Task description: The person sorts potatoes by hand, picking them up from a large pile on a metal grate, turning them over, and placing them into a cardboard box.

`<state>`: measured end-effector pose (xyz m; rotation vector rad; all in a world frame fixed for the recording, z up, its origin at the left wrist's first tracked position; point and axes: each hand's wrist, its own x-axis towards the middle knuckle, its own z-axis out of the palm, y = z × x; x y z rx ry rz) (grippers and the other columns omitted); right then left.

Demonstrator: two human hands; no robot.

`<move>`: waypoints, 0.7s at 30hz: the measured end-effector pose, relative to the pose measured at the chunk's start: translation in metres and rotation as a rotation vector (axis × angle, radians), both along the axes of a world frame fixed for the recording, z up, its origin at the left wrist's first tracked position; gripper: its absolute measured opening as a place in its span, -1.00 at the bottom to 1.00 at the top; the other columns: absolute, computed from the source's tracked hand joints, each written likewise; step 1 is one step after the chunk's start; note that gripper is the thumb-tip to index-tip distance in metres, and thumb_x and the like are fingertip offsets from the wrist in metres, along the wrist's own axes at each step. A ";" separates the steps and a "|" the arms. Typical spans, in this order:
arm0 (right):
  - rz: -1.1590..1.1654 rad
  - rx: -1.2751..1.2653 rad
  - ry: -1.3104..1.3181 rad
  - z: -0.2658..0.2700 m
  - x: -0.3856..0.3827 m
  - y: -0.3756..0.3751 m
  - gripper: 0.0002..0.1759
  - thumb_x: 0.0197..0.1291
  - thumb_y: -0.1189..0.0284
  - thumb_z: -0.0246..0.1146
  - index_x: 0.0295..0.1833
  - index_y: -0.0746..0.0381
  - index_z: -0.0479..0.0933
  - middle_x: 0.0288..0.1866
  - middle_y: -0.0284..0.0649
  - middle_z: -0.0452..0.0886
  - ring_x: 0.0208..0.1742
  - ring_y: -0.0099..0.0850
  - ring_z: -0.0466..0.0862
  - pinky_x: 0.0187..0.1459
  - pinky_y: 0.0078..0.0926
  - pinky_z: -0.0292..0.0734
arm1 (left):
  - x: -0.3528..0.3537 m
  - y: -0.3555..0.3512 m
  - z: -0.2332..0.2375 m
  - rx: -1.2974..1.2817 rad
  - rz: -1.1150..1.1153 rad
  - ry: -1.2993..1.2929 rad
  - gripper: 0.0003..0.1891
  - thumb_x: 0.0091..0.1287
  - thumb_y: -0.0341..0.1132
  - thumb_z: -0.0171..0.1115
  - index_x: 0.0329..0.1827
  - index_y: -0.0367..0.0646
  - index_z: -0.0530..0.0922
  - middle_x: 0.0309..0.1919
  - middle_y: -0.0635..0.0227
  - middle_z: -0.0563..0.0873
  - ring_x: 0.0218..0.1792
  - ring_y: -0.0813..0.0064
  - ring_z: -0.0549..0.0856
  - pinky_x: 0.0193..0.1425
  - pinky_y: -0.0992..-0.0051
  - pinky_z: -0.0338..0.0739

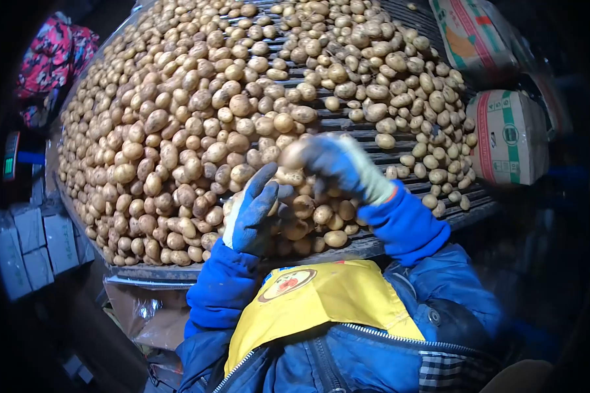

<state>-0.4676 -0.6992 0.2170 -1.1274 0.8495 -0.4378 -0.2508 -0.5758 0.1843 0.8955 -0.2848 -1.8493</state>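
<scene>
Many potatoes [170, 154] cover a slatted rack [400, 141] in front of me. My left hand [252, 213], in a blue and white glove, is over the near part of the pile with its fingers apart. To its right, my right hand [337, 164], gloved the same way and blurred by motion, has its fingers curled round a potato [293, 155] at their tips. Slats show bare just beyond and right of that hand. Both hands are above the potatoes nearest my yellow apron [321, 295].
Printed boxes [510, 137] stand at the right edge of the rack. White packages [29, 239] and a lit display [10, 157] are at the left. A person's patterned pink sleeve [56, 56] shows at the upper left. Below the rack is a plastic-covered carton [151, 314].
</scene>
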 end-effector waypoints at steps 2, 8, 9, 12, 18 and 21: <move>0.110 -0.264 0.097 0.021 0.026 0.022 -0.61 0.52 0.19 0.35 0.21 0.26 0.72 0.05 -0.31 0.81 -0.11 -0.55 0.73 -0.09 -0.54 0.70 | -0.014 -0.010 0.016 -0.048 0.068 -0.111 -0.34 0.54 0.00 0.35 0.59 -0.10 0.44 -0.01 0.35 0.77 -0.20 0.47 0.72 -0.21 0.53 0.57; -0.159 -0.807 0.849 0.019 -0.024 -0.052 -0.41 0.33 0.17 0.48 0.35 0.29 0.62 0.16 0.04 0.78 0.13 -0.12 0.80 0.18 -0.24 0.69 | 0.014 0.004 -0.006 0.121 0.095 0.200 -0.37 0.55 0.25 0.22 0.45 -0.03 0.56 -0.36 0.43 0.71 -0.57 0.57 0.58 -0.55 0.48 0.46; -0.139 -0.988 0.957 0.001 -0.044 -0.075 -0.37 0.29 0.17 0.49 0.36 0.28 0.59 0.16 0.10 0.76 0.14 -0.01 0.78 0.18 -0.13 0.67 | 0.011 -0.001 0.003 0.170 0.100 0.180 -0.39 0.57 0.30 0.17 0.36 -0.01 0.63 -0.46 0.47 0.70 -0.63 0.57 0.55 -0.59 0.48 0.46; -0.034 -1.176 1.150 -0.046 -0.061 -0.125 -0.34 0.24 0.17 0.50 0.36 0.29 0.55 0.15 0.15 0.75 0.13 0.13 0.76 0.15 0.02 0.66 | 0.004 -0.006 0.002 0.215 0.096 0.140 -0.43 0.57 0.30 0.16 0.27 0.01 0.68 -0.47 0.47 0.70 -0.64 0.59 0.55 -0.61 0.53 0.43; 0.295 -0.925 1.233 -0.059 -0.060 -0.147 -0.28 0.18 0.15 0.49 0.41 0.21 0.52 0.08 0.14 0.76 0.10 0.14 0.75 0.14 0.04 0.64 | -0.001 -0.012 0.009 0.253 0.083 0.108 -0.41 0.55 0.31 0.20 0.22 -0.05 0.70 -0.52 0.49 0.68 -0.69 0.63 0.53 -0.64 0.59 0.40; 0.249 -0.816 1.170 -0.048 -0.045 -0.115 -0.14 0.19 0.08 0.47 0.58 0.09 0.44 0.27 0.10 0.71 0.28 0.13 0.69 0.27 0.08 0.61 | 0.003 -0.010 0.016 0.298 0.094 0.150 -0.44 0.57 0.28 0.18 0.21 -0.03 0.70 -0.51 0.48 0.69 -0.68 0.61 0.53 -0.64 0.56 0.42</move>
